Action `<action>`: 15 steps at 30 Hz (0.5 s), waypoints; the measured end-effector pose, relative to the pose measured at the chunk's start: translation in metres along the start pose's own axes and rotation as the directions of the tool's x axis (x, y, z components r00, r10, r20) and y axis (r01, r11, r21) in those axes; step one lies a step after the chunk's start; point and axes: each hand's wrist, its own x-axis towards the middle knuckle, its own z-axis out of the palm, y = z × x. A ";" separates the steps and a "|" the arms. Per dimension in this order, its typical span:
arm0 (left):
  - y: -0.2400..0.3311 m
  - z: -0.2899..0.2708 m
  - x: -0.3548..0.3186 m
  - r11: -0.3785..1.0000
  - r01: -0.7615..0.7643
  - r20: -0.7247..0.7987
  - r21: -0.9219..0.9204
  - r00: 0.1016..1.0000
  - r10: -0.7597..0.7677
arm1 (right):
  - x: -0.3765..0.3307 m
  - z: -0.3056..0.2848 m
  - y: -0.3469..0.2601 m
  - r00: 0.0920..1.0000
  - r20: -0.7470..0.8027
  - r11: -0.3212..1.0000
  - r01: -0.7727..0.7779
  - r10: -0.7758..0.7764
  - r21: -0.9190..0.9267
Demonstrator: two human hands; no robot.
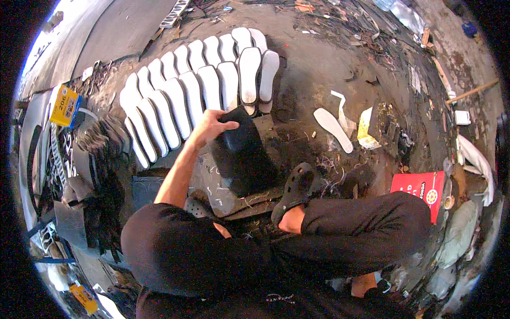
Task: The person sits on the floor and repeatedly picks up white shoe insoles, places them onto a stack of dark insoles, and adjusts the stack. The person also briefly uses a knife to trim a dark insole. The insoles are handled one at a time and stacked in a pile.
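Observation:
My left hand reaches forward and grips the top edge of a black rubber sheet stack that stands tilted on a flat work slab on the ground. Just beyond the hand, two curved rows of white shoe insoles lie side by side on the dirt. A single white insole lies apart to the right. My right hand is hidden; only my black-clad legs and a foot in a black clog show there.
A red box lies at the right near crumpled bags. A yellow box and dark cut pieces are on the left. Scraps and litter cover the ground at the far side.

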 end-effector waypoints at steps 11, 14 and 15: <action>0.127 -0.019 -0.116 0.665 -0.687 0.030 0.295 0.702 0.712 | 0.143 -0.014 -0.203 0.854 -0.178 0.861 0.505 -0.488 0.060; 0.061 0.002 -0.131 0.556 -0.602 0.057 0.573 0.706 0.706 | 0.177 -0.001 -0.209 0.873 -0.057 0.875 0.484 -0.484 0.000; 0.030 0.008 -0.137 0.509 -0.583 0.085 0.633 0.706 0.703 | 0.180 0.003 -0.216 0.884 0.001 0.883 0.468 -0.468 0.031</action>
